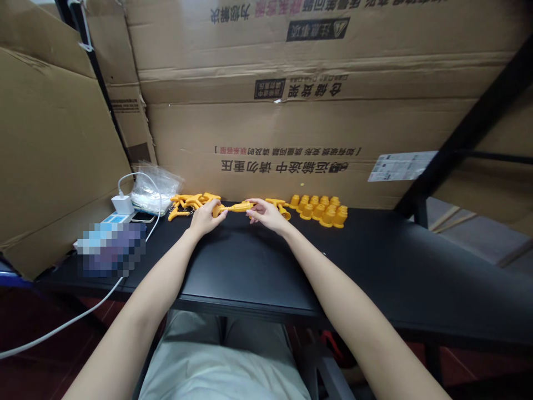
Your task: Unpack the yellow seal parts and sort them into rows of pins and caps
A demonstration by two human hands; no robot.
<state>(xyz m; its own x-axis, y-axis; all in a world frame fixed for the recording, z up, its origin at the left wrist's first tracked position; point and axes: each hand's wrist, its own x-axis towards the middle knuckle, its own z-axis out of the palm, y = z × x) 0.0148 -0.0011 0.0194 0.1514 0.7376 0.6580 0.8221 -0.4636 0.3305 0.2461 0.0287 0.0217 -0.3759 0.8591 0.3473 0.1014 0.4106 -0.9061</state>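
Both my hands meet over the far part of the black table around a long yellow plastic part (pixel 240 206) with a narrow neck. My left hand (pixel 205 219) pinches its left end, and the fingers of my right hand (pixel 268 215) close on its right end. Whether it is one piece or two joined pieces I cannot tell. Beside my left hand lies a pile of yellow T-shaped handles (pixel 180 213), some with small chains. Just behind my right hand are another yellow handle (pixel 275 202) and a yellow cup-like piece (pixel 285 213), partly hidden.
Several yellow flanged cups (pixel 318 211) stand in rows at the right rear. Clear plastic bags (pixel 152 189), a phone (pixel 142 217), a white charger (pixel 122 204) and its cable occupy the left. Cardboard (pixel 266 128) walls the back of the black table (pixel 250 266); a black metal post (pixel 453 133) rises at right.
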